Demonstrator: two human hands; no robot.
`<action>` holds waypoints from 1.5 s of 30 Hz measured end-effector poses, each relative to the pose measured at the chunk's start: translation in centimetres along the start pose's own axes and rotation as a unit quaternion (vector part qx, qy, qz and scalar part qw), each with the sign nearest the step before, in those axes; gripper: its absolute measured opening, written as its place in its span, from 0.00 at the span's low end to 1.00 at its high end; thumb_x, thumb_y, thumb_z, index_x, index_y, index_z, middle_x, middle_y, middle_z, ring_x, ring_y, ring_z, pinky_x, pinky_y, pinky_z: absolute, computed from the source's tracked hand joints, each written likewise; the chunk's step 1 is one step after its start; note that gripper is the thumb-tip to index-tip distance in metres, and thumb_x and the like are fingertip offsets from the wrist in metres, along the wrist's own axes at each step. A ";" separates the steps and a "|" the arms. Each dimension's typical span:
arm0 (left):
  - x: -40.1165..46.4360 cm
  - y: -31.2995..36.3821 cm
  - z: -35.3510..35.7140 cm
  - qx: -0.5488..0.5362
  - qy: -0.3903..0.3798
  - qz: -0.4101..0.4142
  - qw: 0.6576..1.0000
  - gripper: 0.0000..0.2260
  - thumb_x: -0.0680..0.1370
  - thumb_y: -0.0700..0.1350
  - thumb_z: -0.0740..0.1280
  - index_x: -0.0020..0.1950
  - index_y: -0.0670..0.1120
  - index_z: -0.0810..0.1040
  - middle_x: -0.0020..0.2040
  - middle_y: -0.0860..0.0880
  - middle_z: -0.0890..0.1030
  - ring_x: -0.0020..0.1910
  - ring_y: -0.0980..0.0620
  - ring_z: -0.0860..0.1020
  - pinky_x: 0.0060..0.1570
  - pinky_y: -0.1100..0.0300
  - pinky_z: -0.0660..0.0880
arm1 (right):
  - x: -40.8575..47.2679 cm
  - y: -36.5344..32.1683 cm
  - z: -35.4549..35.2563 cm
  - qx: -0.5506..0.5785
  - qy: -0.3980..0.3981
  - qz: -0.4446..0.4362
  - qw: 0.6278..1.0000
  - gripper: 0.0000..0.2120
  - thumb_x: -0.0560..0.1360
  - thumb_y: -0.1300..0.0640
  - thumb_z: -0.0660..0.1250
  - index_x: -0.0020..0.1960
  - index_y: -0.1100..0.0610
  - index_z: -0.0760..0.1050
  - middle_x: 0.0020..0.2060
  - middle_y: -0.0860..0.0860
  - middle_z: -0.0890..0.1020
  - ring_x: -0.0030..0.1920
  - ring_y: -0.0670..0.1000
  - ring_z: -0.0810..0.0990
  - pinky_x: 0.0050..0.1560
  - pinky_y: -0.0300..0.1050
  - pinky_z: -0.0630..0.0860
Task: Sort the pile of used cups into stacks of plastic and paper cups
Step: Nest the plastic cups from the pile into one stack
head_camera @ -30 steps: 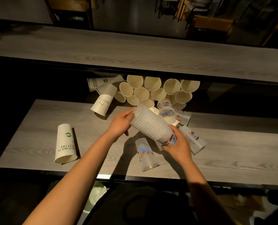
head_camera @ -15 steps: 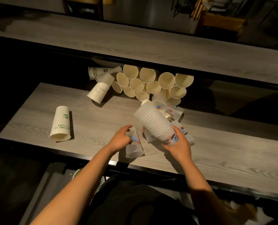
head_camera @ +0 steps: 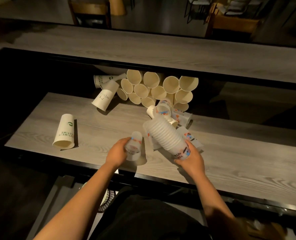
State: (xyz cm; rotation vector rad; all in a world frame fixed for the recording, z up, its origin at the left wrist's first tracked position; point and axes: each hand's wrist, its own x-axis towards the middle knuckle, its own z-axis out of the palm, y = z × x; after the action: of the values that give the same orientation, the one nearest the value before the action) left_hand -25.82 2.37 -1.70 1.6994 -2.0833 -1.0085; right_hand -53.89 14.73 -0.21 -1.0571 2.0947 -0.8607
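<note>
**A:** Starting at our far left, well clear of any fingers, we see a lone paper cup lying on its side on the surface. It isn't our concern yet.

**B:** Agreed. Next comes our left hand. Its fingers are curled round a single plastic cup, gripping it near the surface's front edge, rim toward us.

**A:** And just right of those fingers is the plastic stack, tilted, its open mouth pointing up and away to the left. Our right hand grips it by the base end, fingers wrapped round the printed bottom cup.

**B:** So we judge the step in hand is feeding the plastic stack: one cup picked, not yet nested.

**A:** The next move, as we read it, calls for turning the single cup so its base leads into the stack's mouth, while the right fingers hold the stack firm.

**B:** Beyond the right fingers, a few more loose plastic cups lie against the paper cup pile at the back. The paper sort looks barely begun.
</note>
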 end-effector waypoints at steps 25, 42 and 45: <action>1.6 4.0 -4.5 -0.429 -0.027 -0.221 0.875 0.13 0.79 0.35 0.51 0.37 0.45 0.69 0.27 0.51 0.63 0.22 0.55 0.59 0.21 0.63 0.57 | -0.5 0.1 -0.6 -0.087 -0.044 -0.054 0.994 0.45 0.61 0.54 0.81 0.75 0.44 0.68 0.67 0.46 0.77 0.66 0.53 0.75 0.70 0.57 0.70; 4.1 9.3 3.4 -0.305 0.106 -0.214 0.922 0.12 0.81 0.41 0.59 0.64 0.44 0.72 0.59 0.43 0.76 0.43 0.49 0.75 0.42 0.55 0.75 | -0.2 1.9 -2.2 -0.008 -0.014 -0.054 0.998 0.41 0.61 0.56 0.81 0.71 0.45 0.70 0.62 0.45 0.77 0.60 0.52 0.77 0.62 0.59 0.76; 3.9 9.1 5.5 -0.181 0.090 -0.170 0.964 0.17 0.73 0.34 0.66 0.60 0.45 0.68 0.65 0.44 0.66 0.51 0.45 0.75 0.50 0.54 0.78 | -0.1 2.5 -2.8 -0.001 -0.010 -0.039 0.999 0.42 0.60 0.55 0.81 0.71 0.44 0.70 0.61 0.44 0.76 0.59 0.51 0.78 0.61 0.56 0.78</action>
State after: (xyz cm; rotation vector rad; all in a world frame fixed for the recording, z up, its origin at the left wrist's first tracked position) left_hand -36.97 1.25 -0.51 1.9010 -1.4179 -1.1927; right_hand -57.10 16.69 -0.49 -1.1510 2.0505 -0.8816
